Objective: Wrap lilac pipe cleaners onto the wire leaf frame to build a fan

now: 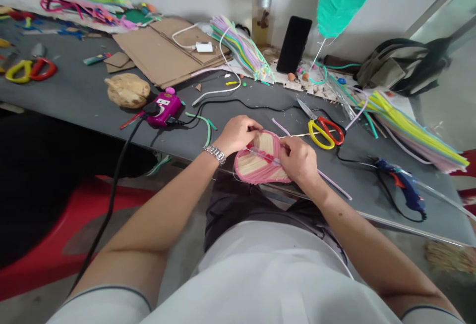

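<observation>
A heart-shaped panel of pale straw strips with a pink rim (262,159) is held over the front edge of the table, just above my lap. My left hand (237,135) grips its upper left rim, and a metal watch (214,154) sits on that wrist. My right hand (298,161) pinches the panel's right side, its fingertips on a thin pink strip across the middle. A lilac straw (327,178) runs out past my right hand, its middle hidden behind that hand. Scissors with yellow and red handles (323,133) lie just beyond the panel.
A blue glue gun (403,185) lies to the right, its cord trailing over the grey table (357,190). Bundled coloured straws (412,133) lie at the right. Behind are a magenta power strip (165,108), cardboard sheets (163,51), a phone (293,44) and a bottle (262,12).
</observation>
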`<move>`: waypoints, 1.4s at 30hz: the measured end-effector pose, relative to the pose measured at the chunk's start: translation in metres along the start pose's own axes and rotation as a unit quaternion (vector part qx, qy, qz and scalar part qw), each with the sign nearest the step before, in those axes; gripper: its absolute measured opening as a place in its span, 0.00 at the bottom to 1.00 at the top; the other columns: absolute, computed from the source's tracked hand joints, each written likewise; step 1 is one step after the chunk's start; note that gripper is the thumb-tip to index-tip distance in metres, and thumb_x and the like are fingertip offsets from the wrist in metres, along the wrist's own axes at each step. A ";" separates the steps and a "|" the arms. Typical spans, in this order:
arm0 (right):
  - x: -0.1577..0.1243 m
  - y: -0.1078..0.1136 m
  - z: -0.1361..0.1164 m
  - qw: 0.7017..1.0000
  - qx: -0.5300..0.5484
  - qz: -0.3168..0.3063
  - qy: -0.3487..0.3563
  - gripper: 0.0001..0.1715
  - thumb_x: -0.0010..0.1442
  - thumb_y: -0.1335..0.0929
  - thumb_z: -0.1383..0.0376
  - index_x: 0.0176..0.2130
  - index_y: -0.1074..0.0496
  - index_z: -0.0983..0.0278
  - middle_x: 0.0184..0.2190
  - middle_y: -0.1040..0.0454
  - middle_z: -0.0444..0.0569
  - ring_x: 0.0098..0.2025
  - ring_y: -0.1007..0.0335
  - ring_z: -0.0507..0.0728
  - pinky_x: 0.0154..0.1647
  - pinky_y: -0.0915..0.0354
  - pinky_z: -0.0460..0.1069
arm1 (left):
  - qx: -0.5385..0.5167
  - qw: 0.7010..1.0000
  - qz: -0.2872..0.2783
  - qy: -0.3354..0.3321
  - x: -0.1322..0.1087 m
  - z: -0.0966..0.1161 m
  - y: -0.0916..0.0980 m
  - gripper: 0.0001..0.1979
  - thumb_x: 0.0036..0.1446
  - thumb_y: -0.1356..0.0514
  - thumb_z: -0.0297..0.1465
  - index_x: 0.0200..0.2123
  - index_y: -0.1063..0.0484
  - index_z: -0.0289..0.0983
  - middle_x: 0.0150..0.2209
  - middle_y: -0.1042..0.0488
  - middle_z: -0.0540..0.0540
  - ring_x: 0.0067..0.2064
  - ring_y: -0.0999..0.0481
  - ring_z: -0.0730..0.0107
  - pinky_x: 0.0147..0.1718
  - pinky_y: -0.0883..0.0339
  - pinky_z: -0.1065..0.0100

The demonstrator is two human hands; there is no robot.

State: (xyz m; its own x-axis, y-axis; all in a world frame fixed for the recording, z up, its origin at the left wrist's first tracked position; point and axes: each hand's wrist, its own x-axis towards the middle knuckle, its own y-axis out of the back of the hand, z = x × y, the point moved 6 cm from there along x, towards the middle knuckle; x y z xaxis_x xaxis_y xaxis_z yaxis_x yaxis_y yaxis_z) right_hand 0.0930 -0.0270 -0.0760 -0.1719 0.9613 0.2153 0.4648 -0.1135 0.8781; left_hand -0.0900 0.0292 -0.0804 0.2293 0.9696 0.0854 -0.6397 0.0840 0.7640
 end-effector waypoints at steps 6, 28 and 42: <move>0.000 0.000 0.000 1.000 -0.009 0.012 0.005 0.12 0.59 0.36 0.70 0.36 0.23 0.61 0.35 0.22 0.50 0.37 0.28 0.57 0.36 0.42 0.49 | -0.049 0.998 -0.046 0.015 -0.001 -0.006 0.013 0.13 0.54 0.37 0.24 0.41 0.16 0.36 0.38 0.15 0.43 0.38 0.18 0.64 0.39 0.29 0.65; 0.002 0.002 -0.004 0.998 -0.052 0.021 0.004 0.12 0.61 0.36 0.68 0.38 0.23 0.62 0.36 0.22 0.52 0.37 0.28 0.59 0.36 0.41 0.50 | -0.027 0.998 -0.033 -0.040 -0.034 -0.004 0.020 0.13 0.56 0.32 0.33 0.44 0.17 0.36 0.37 0.17 0.43 0.36 0.21 0.64 0.37 0.31 0.65; 0.076 -0.031 -0.030 0.991 -0.038 -0.056 0.112 0.12 0.63 0.34 0.70 0.39 0.20 0.61 0.40 0.22 0.51 0.45 0.30 0.60 0.47 0.37 0.52 | 0.011 1.000 0.001 -0.027 -0.041 -0.005 0.013 0.12 0.60 0.35 0.31 0.46 0.17 0.39 0.38 0.19 0.43 0.39 0.23 0.61 0.38 0.35 0.64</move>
State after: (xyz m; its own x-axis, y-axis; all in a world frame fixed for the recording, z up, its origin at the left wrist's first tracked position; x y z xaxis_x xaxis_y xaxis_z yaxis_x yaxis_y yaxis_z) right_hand 0.0396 0.0418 -0.0741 -0.4109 0.8902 0.1968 0.3668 -0.0362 0.9296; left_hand -0.1112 -0.0082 -0.0768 0.2684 0.9558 0.1204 -0.6236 0.0771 0.7779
